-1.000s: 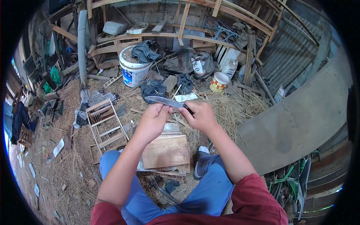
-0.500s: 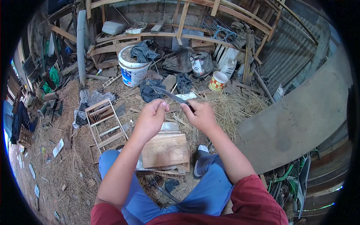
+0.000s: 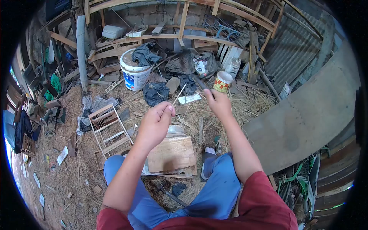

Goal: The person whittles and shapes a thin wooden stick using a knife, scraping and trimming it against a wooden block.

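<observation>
Near the centre, my left hand (image 3: 158, 119) is closed in a pinch, thumb against fingers; anything between them is too small to make out. A thin pale stick (image 3: 179, 94) shows just beyond its fingertips, and whether it touches them is unclear. To the right, my right hand (image 3: 219, 103) is closed round the handle of a knife (image 3: 198, 82). The blade looks dark and blurred, pointing up and left, apart from my left hand. Below the hands, a flat wooden board (image 3: 171, 154) lies between my legs.
A white bucket (image 3: 135, 72) with black plastic on top stands beyond the hands, and a yellow-red tin (image 3: 222, 81) at right. A slatted wooden frame (image 3: 110, 130) lies left. A large grey sheet (image 3: 303, 119) leans at right. Straw and scraps cover the ground.
My right hand has moved right and away from my left hand, swinging the knife up and outward. The blade was over my left fingertips at first. My left hand has barely moved.
</observation>
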Tool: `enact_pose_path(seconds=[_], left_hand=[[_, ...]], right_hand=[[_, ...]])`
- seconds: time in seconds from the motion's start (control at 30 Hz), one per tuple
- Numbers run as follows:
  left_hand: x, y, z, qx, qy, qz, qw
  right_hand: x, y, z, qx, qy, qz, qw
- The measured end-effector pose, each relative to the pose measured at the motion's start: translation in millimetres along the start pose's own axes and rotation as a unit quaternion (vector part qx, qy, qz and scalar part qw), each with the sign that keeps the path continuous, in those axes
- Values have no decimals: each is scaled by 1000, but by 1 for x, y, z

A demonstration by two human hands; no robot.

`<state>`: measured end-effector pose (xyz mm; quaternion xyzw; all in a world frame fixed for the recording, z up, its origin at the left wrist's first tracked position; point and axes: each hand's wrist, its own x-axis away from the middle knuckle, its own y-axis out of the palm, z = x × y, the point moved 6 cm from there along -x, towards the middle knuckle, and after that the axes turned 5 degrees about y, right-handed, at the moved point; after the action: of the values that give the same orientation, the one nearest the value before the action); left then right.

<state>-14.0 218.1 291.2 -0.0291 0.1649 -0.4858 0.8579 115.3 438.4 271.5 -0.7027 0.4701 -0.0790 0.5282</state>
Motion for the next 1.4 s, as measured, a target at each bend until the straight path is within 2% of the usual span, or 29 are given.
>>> enact_pose_path(seconds=[0.07, 0.13, 0.23, 0.27, 0.33, 0.37, 0.43, 0.53, 0.6, 0.83, 1.17, 1.23, 1.37, 1.4], left_hand=[[-3, -5, -2, -3, 8, 18, 1000], [-7, -3, -18, 12, 0, 4, 1000], [-10, -1, -28, 65, -31, -10, 997], [-11, -2, -27, 63, -31, -8, 997], [-10, 2, -25, 121, -53, -24, 991], [-10, 0, -23, 120, -54, -21, 991], [-9, 5, -23, 186, -102, -65, 975], [-10, 9, -25, 201, -121, -87, 968], [-9, 13, -23, 196, -116, -95, 969], [-12, 25, -33, 144, -68, -112, 981], [-7, 31, -29, 119, -107, -127, 979], [-12, 29, -35, 82, -25, -99, 991], [-15, 18, -36, 45, -21, -73, 996], [-15, 16, -35, 35, -14, -64, 997]], right_hand=[[3, -7, 10, -222, 33, 63, 972], [9, 5, 1, -246, 39, 22, 968], [28, 30, -23, -397, 16, -95, 913], [31, 28, -27, -399, 14, -96, 912], [39, 26, -44, -528, 88, -199, 821], [38, 25, -44, -560, 101, -219, 793], [34, 19, -44, -557, 93, -202, 800], [29, 12, -39, -542, 102, -173, 816], [32, 12, -37, -597, 157, -181, 766], [37, 13, -45, -589, 147, -179, 775], [34, 8, -41, -602, 132, -160, 771], [31, 3, -38, -573, 131, -108, 802], [29, 2, -34, -554, 56, -88, 826], [32, -1, -39, -451, -1, -55, 891]])
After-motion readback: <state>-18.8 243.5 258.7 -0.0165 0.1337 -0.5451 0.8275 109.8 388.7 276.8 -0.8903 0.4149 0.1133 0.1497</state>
